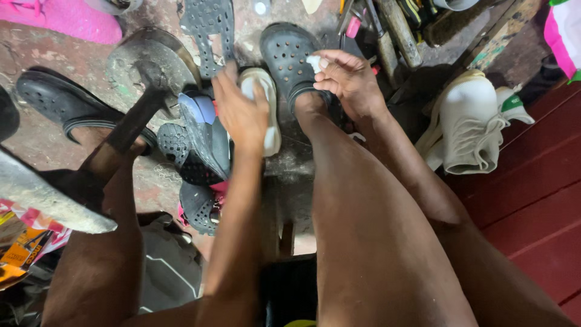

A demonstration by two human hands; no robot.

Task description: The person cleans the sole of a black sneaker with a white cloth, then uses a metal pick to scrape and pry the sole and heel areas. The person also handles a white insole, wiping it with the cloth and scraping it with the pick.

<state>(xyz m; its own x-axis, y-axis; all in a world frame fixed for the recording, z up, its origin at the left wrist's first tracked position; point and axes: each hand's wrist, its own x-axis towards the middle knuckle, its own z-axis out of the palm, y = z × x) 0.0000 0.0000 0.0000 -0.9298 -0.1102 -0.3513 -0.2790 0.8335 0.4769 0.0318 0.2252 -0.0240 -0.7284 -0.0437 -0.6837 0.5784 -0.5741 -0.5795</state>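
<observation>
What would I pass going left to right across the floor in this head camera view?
Black clog on the left foot → metal shoe last stand → blue and black shoe → left hand on a white sole → right hand holding a small white piece → white sneaker.

At the top centre of the frame, the clog (289,57) is black with a pattern of small round holes. The sole (266,109) under the left hand (242,112) is cream white. The scrap (314,63) pinched in the right hand (348,79) is white. The shoe (203,136) just left of centre is blue and black, with a pink edge lower down. The loose tread (209,27) at the top is dark grey and studded with dots. The sneaker (469,121) at the right is off-white with a green tab. The cloth (66,18) in the upper left is bright pink. The boards (532,200) at the lower right are dark red.
</observation>
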